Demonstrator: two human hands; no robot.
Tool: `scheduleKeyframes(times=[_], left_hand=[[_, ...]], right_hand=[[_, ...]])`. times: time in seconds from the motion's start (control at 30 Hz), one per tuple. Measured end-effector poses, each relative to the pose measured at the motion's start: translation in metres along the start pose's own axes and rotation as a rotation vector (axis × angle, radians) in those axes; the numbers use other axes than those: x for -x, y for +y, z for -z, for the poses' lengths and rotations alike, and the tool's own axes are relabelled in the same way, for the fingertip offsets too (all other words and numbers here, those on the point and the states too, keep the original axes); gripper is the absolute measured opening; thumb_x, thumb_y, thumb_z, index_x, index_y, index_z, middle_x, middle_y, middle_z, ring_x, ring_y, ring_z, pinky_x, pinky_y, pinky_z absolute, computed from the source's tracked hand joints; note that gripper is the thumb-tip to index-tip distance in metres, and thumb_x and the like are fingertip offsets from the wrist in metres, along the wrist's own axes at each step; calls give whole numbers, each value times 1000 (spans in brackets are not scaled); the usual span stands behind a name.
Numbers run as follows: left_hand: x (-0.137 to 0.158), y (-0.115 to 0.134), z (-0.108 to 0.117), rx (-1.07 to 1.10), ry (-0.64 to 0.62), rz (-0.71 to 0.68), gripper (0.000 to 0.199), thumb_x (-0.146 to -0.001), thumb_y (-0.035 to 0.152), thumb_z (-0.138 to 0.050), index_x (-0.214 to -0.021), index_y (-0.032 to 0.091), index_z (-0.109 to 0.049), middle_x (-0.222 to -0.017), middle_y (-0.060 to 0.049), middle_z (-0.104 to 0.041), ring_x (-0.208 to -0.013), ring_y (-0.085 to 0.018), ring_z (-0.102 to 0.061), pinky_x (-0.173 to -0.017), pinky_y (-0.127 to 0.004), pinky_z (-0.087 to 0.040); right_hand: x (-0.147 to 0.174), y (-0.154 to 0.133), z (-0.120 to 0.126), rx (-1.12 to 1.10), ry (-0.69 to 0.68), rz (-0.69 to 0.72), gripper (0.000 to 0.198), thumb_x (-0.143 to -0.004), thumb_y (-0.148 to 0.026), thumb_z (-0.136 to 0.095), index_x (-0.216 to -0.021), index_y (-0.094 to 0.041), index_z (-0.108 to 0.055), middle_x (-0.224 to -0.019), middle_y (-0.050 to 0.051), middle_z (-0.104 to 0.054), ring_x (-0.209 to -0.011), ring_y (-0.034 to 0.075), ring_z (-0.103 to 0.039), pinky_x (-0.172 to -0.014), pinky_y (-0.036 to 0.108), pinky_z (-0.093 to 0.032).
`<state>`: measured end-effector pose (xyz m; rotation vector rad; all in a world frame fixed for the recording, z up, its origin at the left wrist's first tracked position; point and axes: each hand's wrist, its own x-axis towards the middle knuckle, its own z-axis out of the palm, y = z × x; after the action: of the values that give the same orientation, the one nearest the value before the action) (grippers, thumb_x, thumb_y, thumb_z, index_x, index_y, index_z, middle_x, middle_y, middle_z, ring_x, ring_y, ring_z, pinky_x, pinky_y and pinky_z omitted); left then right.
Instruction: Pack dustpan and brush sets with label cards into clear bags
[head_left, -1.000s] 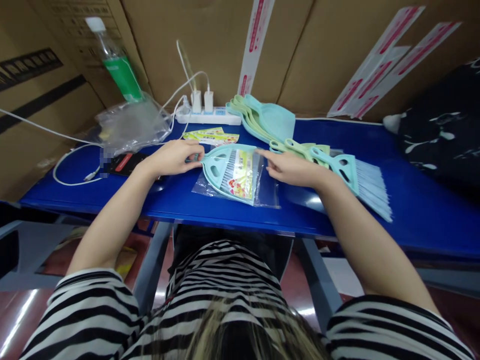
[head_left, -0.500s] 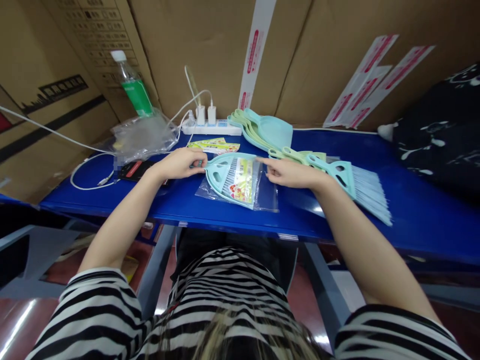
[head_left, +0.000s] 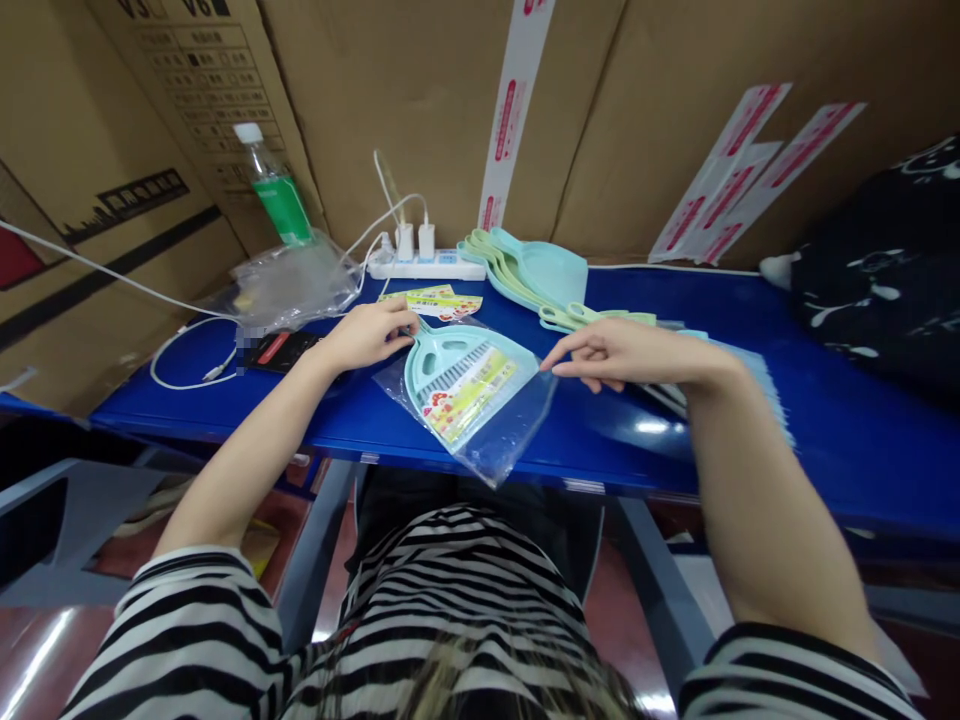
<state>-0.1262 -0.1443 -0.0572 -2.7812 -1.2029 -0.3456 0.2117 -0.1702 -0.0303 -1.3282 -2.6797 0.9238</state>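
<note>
The left hand is pinching the dustpan by its handle, being the nearer of the two. Inside its clear bag, the dustpan is lying flat on the surface, its long axis slanting rightward and toward the person. The right hand is pointing at the bag's edge, other fingers loosely curling; contact is unclear.

The dustpan is smooth plastic — its bag glossy, wrinkled film.

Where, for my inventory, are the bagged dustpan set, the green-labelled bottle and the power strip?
Bagged dustpan set [head_left: 472,394], head view: product label.
Green-labelled bottle [head_left: 283,210], head view: green label.
Power strip [head_left: 433,270], head view: white body.
</note>
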Motion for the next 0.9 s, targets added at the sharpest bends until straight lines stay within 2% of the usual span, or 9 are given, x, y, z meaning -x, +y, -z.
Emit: scheduleKeyframes(times=[0.1,0.17,0.27,0.37,0.47,0.57,0.7,0.8,0.9], left_hand=[[0,1,-3,7,13,20,20,-92,20,-45,-100,17,-63,-104,-9,-61,-86,-20,-63,-79,-33,-52],[-1,2,-6,42,15,19,28,-92,16,-38,-109,18,-60,-111,-10,-60,-97,-21,-62,-87,-35,-52],[-2,6,-8,108,11,-9,38,-90,9,-31,-120,16,-54,-123,-13,-57,-114,-22,-58,-98,-37,-50],[-2,9,-6,97,36,55,37,-90,10,-33,-121,15,-53,-122,-14,-59,-109,-23,-61,-95,-39,-51],[-3,11,-4,41,-7,122,29,-93,18,-34,-109,16,-59,-105,-10,-66,-97,-24,-65,-89,-41,-53],[-4,12,-2,51,-71,92,32,-94,21,-31,-103,16,-61,-99,-9,-69,-95,-24,-65,-89,-41,-53],[-3,12,-2,137,-96,9,40,-97,27,-27,-119,12,-58,-118,-14,-66,-110,-25,-62,-97,-42,-49],[-1,13,-5,213,-115,-73,51,-99,44,-32,-133,12,-50,-133,-17,-59,-122,-28,-56,-104,-44,-45],[-1,14,-10,271,-124,-129,72,-94,64,-37,-142,11,-42,-143,-21,-50,-130,-32,-49,-108,-48,-41]], right_hand=[[-4,2,-2,62,178,67,36,-84,-54,-57,-93,-22,-71,-63,-2,-54,-56,13,-47,-56,27,-39],[-10,4,-8,82,236,164,46,-79,-56,-64,-108,-21,-68,-76,1,-57,-66,16,-51,-63,29,-43],[-21,7,-21,89,180,300,76,-74,-61,-68,-136,-19,-54,-95,7,-58,-81,22,-54,-73,36,-48],[-28,8,-31,117,148,367,89,-80,-64,-62,-151,-17,-38,-104,11,-57,-88,25,-53,-81,41,-48],[-30,7,-37,167,156,377,92,-85,-66,-54,-156,-14,-26,-105,12,-54,-91,27,-52,-88,47,-46],[-29,4,-40,186,134,372,90,-87,-67,-49,-158,-18,-23,-104,11,-54,-89,26,-53,-89,49,-46],[-28,0,-40,181,116,352,88,-88,-70,-45,-158,-21,-23,-106,11,-56,-88,26,-54,-87,48,-46],[-27,-3,-40,197,102,300,88,-88,-70,-43,-158,-20,-24,-110,14,-58,-90,28,-57,-86,46,-47],[-26,-7,-41,231,122,261,86,-89,-69,-41,-157,-20,-26,-116,16,-59,-96,30,-59,-85,45,-47]])
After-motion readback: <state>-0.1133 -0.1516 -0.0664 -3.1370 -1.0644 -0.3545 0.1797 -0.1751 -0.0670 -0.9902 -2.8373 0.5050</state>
